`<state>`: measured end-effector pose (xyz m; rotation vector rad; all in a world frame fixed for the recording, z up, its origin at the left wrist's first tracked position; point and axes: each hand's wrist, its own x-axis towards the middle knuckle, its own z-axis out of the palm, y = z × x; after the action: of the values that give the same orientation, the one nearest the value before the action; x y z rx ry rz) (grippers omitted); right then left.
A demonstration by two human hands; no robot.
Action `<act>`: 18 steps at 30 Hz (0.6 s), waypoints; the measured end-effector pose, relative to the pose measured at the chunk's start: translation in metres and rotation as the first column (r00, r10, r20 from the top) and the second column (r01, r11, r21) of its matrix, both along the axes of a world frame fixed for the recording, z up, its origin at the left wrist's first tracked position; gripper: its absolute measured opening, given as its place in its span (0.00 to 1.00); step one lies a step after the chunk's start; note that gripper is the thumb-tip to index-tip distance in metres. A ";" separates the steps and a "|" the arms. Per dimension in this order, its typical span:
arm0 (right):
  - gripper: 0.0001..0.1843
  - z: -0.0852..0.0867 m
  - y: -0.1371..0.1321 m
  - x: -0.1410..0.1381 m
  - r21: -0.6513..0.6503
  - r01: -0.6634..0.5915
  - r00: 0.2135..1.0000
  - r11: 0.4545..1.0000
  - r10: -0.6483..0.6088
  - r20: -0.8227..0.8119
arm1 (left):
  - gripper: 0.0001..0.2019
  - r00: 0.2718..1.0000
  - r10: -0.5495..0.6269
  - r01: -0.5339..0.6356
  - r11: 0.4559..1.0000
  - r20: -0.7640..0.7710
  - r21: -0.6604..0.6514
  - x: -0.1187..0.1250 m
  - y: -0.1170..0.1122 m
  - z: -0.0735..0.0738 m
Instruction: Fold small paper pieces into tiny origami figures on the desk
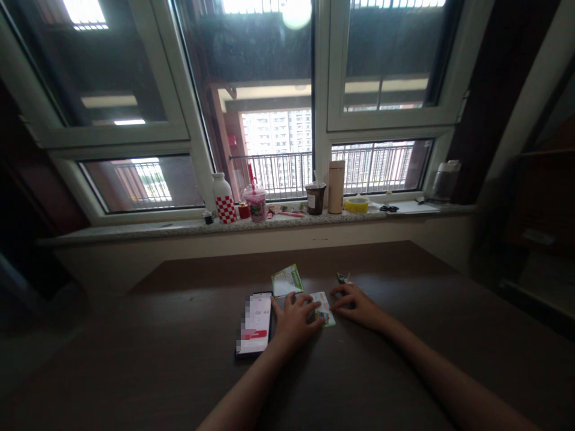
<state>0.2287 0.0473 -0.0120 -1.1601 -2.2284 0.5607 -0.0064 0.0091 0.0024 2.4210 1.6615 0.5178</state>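
Observation:
My left hand (295, 318) rests with spread fingers on a small printed sheet (320, 299), white with coloured pictures, lying flat on the brown table (179, 383). Beside the sheet's right edge is my right hand (357, 306), its fingers bent and apart; whether a fingertip touches the paper I cannot tell. A green-and-white printed sheet (287, 281) lies just beyond my left hand. Past my right fingers sits a small colourful piece (342, 278), too small to name. To the left of my left hand lies a phone (256, 326) with its screen lit.
A windowsill (188, 230) runs behind the table. On it stand a checkered bottle (223, 200), a pink cup (255, 202), a dark cup (315, 199), a tan flask (336, 187), a yellow tape roll (356, 205), scissors (389, 208) and a clear jug (445, 181).

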 end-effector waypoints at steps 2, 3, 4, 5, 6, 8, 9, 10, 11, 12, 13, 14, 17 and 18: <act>0.12 0.001 -0.001 0.001 -0.012 -0.014 1.000 1.000 0.014 0.005 | 0.20 1.000 0.001 -0.001 1.000 -0.008 -0.005 0.000 0.000 0.000; 0.12 0.001 0.000 0.001 -0.015 -0.016 1.000 1.000 0.017 0.008 | 0.20 1.000 0.003 -0.003 1.000 -0.013 -0.008 0.000 0.000 0.000; 0.12 0.001 0.000 0.001 -0.016 -0.015 1.000 1.000 0.016 0.013 | 0.21 1.000 0.003 -0.003 1.000 -0.017 -0.009 0.000 0.000 0.001; 0.12 0.000 0.001 0.001 -0.013 -0.013 1.000 1.000 0.013 0.019 | 0.21 1.000 0.002 -0.002 1.000 -0.018 -0.009 0.000 0.000 0.001; 0.11 0.000 0.003 0.001 -0.008 -0.009 1.000 1.000 0.009 0.025 | 0.21 1.000 0.002 -0.002 1.000 -0.018 -0.008 0.000 0.000 0.001; 0.11 -0.002 0.005 0.000 0.010 0.000 0.999 1.000 0.000 0.036 | 0.21 1.000 0.003 -0.003 1.000 -0.020 -0.011 0.001 0.000 0.001; 0.10 -0.003 0.007 -0.001 0.022 0.006 0.999 1.000 -0.007 0.041 | 0.21 1.000 0.004 -0.004 1.000 -0.023 -0.016 0.001 0.000 0.001; 0.10 -0.003 0.008 -0.002 0.034 0.014 0.999 0.999 -0.016 0.047 | 0.21 1.000 0.006 -0.006 1.000 -0.026 -0.021 0.001 0.000 0.001; 0.10 -0.003 0.008 -0.004 0.045 0.026 0.998 0.999 -0.028 0.054 | 0.21 1.000 0.007 -0.007 1.000 -0.027 -0.024 0.000 0.000 0.001; 0.10 -0.003 0.008 -0.005 0.054 0.042 0.997 0.998 -0.045 0.062 | 0.21 1.000 0.005 -0.006 1.000 -0.025 -0.022 0.000 0.000 0.001; 0.10 -0.002 0.008 -0.007 0.063 0.060 0.995 0.996 -0.064 0.072 | 0.21 1.000 0.003 -0.004 1.000 -0.021 -0.017 0.000 0.001 0.000; 0.11 -0.002 0.008 -0.009 0.071 0.078 0.993 0.994 -0.083 0.083 | 0.21 1.000 0.002 -0.002 1.000 -0.015 -0.010 0.000 0.001 0.000; 0.11 -0.001 0.008 -0.013 0.090 0.133 0.983 0.987 -0.143 0.118 | 0.20 1.000 -0.003 0.003 1.000 0.002 0.009 0.000 0.001 -0.002; 0.11 -0.001 0.008 -0.015 0.092 0.149 0.978 0.984 -0.160 0.130 | 0.20 1.000 -0.004 0.004 1.000 0.007 0.012 0.000 0.002 -0.002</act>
<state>0.2139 0.0554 -0.0126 -1.3509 -2.2265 0.3318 -0.0064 0.0107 0.0002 2.4275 1.6552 0.5360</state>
